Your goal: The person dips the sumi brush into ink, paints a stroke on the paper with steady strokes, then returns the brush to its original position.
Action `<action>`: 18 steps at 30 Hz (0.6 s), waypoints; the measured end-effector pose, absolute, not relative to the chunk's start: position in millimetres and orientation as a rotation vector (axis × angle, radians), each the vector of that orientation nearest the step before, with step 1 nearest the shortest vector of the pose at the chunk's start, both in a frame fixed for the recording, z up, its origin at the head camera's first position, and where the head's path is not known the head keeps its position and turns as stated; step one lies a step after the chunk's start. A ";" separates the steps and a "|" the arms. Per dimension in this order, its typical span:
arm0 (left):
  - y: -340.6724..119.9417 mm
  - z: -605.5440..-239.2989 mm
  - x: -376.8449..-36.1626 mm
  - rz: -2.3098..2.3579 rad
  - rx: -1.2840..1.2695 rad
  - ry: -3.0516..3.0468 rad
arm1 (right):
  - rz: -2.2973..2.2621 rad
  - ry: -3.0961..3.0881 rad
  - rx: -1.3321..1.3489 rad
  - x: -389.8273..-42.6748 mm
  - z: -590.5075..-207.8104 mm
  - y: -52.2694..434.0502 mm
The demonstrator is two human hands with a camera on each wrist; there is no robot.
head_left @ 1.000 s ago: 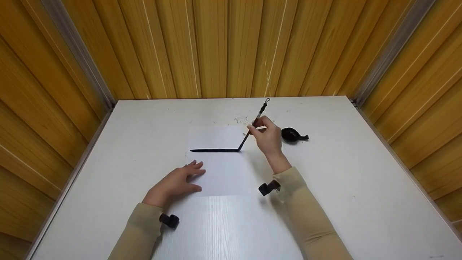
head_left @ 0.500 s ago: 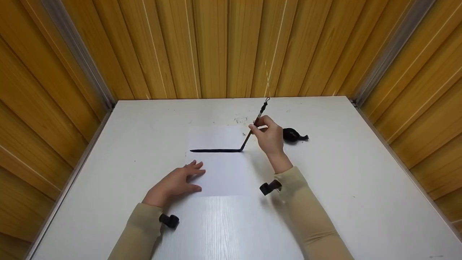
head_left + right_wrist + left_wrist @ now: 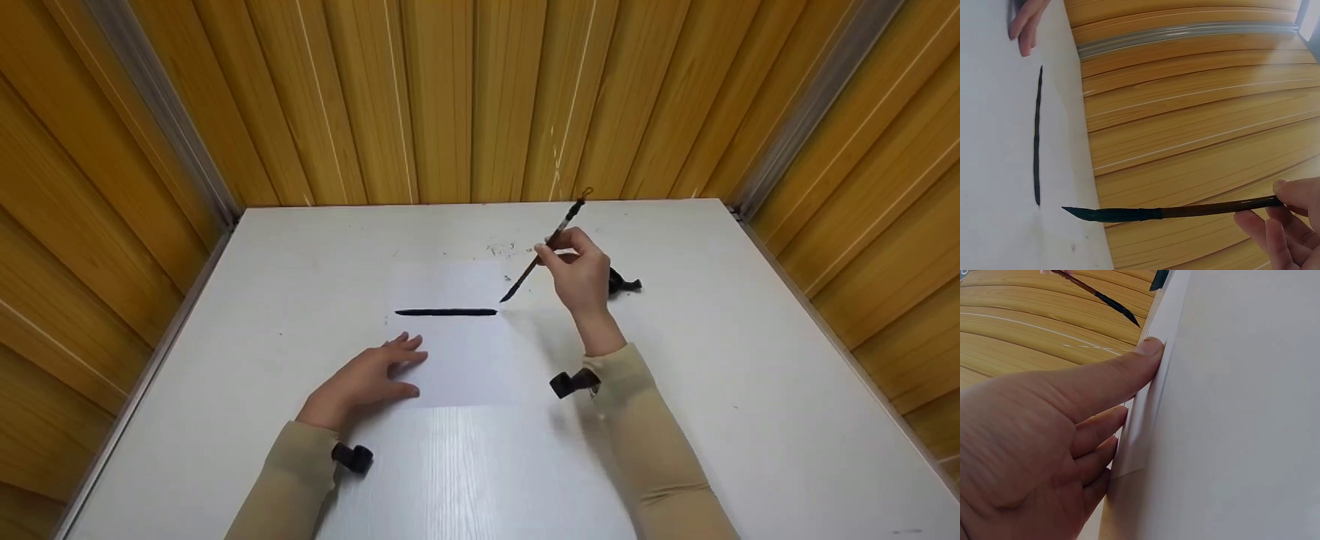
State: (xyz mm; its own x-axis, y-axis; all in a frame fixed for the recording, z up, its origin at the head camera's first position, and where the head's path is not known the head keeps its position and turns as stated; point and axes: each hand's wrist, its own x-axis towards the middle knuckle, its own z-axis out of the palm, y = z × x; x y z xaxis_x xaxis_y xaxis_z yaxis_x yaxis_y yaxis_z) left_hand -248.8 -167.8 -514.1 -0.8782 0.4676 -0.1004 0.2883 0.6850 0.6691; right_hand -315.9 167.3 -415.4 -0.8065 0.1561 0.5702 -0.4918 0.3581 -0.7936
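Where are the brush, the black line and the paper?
brush [image 3: 541, 253], head view, on its shaft.
black line [image 3: 445, 312], head view, on its middle.
paper [image 3: 469, 367], head view, on a bare part.

Bright, even light from above; glare streaks the near table [image 3: 480, 465]. Soft shadows only. Wall lines bow at the edges; the wrist views are slightly soft.

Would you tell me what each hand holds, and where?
The right hand pinches the brush mid-shaft; the left hand holds nothing, resting flat on the paper.

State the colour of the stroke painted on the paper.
Black: the stroke runs across the white paper, clearest in the head view.
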 end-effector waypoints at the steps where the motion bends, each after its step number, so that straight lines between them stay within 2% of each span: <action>1: -167.8 -514.7 -248.8 0.980 0.600 2.635 | 1.509 -2.015 0.292 -314.7 -412.3 169.8; 18: -169.2 -515.2 -248.1 0.962 0.556 2.642 | 1.730 -1.508 0.462 -289.8 -394.6 198.8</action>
State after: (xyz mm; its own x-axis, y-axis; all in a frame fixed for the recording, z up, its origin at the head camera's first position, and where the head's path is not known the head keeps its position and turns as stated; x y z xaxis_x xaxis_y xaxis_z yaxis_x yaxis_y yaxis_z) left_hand -248.1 -169.2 -515.2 -0.8885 0.4422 -0.1226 0.2597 0.7049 0.6600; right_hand -289.8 198.8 -394.6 -0.6303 0.3150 0.7095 -0.7459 0.0075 -0.6660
